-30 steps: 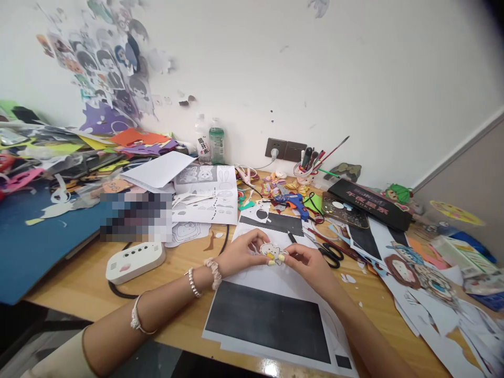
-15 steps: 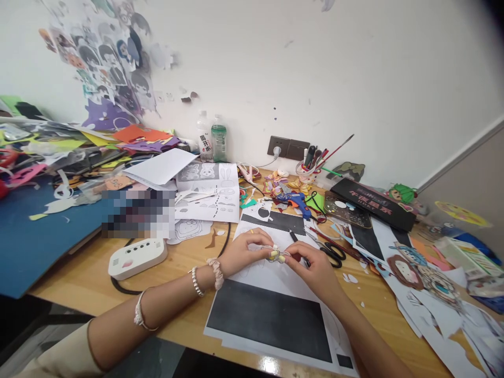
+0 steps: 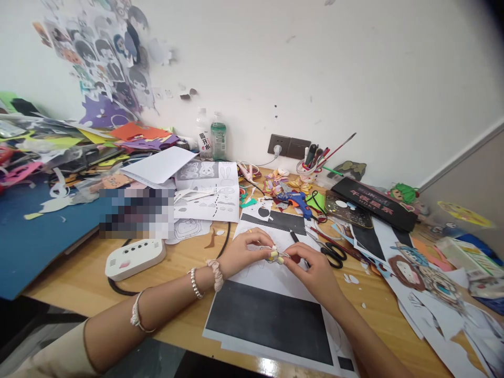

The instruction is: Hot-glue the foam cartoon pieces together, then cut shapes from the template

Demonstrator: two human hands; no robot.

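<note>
Both hands meet over white sheets near the middle of the table. My left hand [image 3: 249, 253] pinches one side of a small pale piece with thin curved edges [image 3: 269, 257], perhaps a paper cutout; its kind is too small to make out. From the other side, my right hand [image 3: 313, 265] grips the same piece between thumb and fingertips. Beneath them lies a white sheet [image 3: 271, 279] with a large black printed rectangle [image 3: 271, 317]. A black pen [image 3: 294, 236] and black-handled scissors [image 3: 334, 253] lie just beyond and beside my right hand.
A white power strip [image 3: 136, 259] is at the left with its black cable. Behind are a blue glue gun [image 3: 296, 201], a pen cup [image 3: 309, 168] and two bottles [image 3: 218, 137]. Coloured scraps [image 3: 145, 131] pile up at left; paper cutouts [image 3: 425, 278] lie at right.
The view has shifted very slightly. My hands stay in nearly the same place, still pinching the small piece, with only slight finger movement.
</note>
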